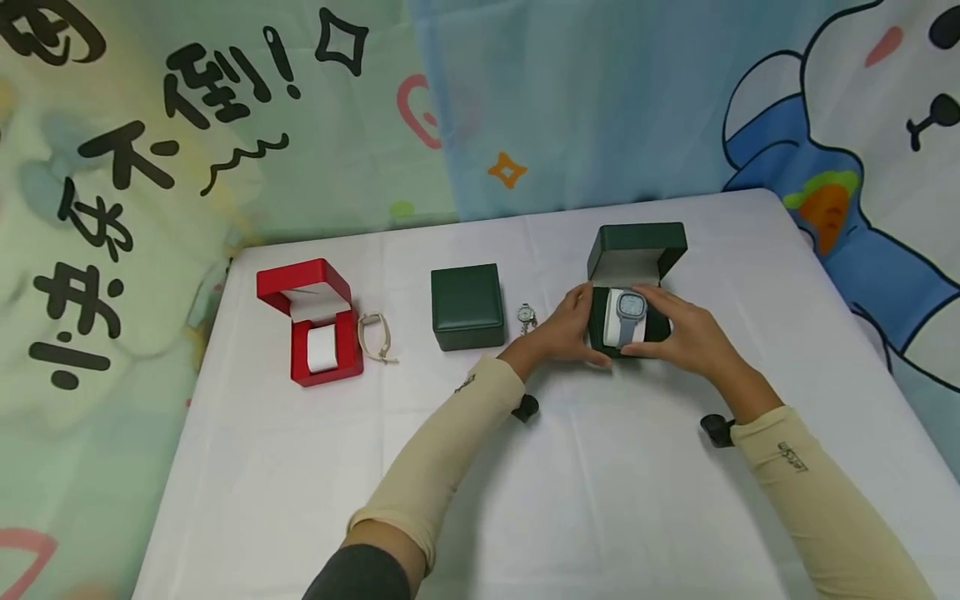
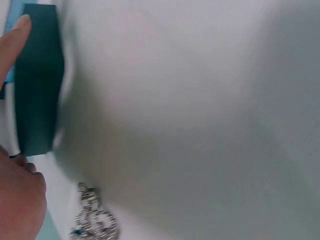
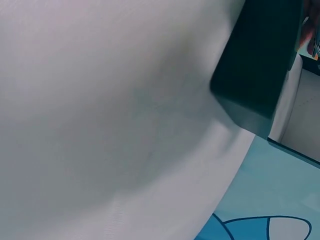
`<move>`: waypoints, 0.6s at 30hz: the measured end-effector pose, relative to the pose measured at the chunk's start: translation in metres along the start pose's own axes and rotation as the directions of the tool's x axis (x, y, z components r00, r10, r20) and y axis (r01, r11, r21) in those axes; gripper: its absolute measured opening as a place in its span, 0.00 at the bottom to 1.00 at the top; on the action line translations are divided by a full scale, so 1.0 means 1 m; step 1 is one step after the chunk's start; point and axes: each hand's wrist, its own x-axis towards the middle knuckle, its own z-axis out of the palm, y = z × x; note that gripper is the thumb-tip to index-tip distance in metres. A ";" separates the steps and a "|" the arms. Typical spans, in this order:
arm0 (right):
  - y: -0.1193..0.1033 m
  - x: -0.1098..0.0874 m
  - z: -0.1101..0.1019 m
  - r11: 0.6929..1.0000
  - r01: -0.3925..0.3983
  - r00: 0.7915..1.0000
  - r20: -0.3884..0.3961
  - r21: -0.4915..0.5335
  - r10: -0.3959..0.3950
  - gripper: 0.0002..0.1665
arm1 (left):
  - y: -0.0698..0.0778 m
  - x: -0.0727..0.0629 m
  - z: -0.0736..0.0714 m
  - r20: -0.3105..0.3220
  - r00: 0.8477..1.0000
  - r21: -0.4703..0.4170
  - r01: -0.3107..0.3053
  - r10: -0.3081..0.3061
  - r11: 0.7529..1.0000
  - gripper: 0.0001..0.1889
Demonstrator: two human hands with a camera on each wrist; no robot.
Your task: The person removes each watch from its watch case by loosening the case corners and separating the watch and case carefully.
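Note:
An open green watch box [image 1: 600, 321] stands at the right of the table in the head view, its lid [image 1: 637, 239] tilted up behind. In it sits a square-faced watch [image 1: 631, 310] with a blue-grey strap, wrapped round a white cushion [image 1: 611, 329]. My left hand [image 1: 558, 329] grips the box's left side; in the left wrist view the thumb lies at one end of its green wall [image 2: 42, 85] and the fingers at the other. My right hand [image 1: 693, 337] pinches the cushion with the watch, fingers at its top, thumb at its lower edge.
A silver watch [image 1: 527, 315] lies just left of my left hand. Further left are a shut green box [image 1: 468, 308], a beige-strapped band [image 1: 386, 337] and an open red box [image 1: 300, 377] holding a white cushion [image 1: 322, 348]. A printed curtain [image 1: 615, 100] hangs behind the table.

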 end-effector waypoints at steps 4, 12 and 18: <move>-0.005 0.002 -0.003 0.999 -0.033 0.999 0.017 0.006 0.033 0.54 | 0.004 -0.011 -0.010 -0.034 0.997 -0.036 -0.075 0.074 0.997 0.63; -0.013 0.002 -0.008 0.998 0.014 1.000 0.016 0.054 -0.015 0.53 | 0.011 -0.024 -0.031 -0.121 0.970 -0.021 -0.214 0.210 0.977 0.53; -0.025 0.001 -0.004 0.994 0.024 0.994 0.099 0.106 -0.035 0.57 | 0.010 -0.042 -0.034 -0.167 0.960 -0.037 -0.232 0.223 0.972 0.47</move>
